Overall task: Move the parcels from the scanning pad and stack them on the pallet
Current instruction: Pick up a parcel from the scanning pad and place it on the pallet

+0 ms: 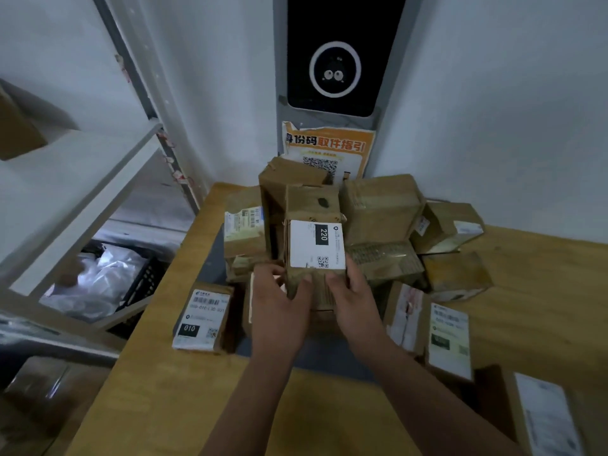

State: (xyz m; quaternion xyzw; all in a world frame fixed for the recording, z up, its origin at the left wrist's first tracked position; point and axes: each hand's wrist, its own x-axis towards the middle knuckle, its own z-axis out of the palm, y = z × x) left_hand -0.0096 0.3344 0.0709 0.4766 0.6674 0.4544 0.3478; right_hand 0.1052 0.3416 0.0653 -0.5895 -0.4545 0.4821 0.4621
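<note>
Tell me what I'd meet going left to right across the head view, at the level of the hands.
Crate → 010 parcel → left hand → 220 parcel, gripped by both hands → right hand → green-label parcel.

The walls (493, 93) are white and plain. A tall grey post (281, 77) stands in the corner, and on it is a black screen (335, 24) with a white ring and 2 little eyes. Under the screen hangs an orange poster (329, 144) with a square code. A wooden table (543, 291) fills the front. To the left is a grey metal shelf (82, 179), with a black crate (144, 284) of white bags (98, 278) below it. The light is dim.
</note>
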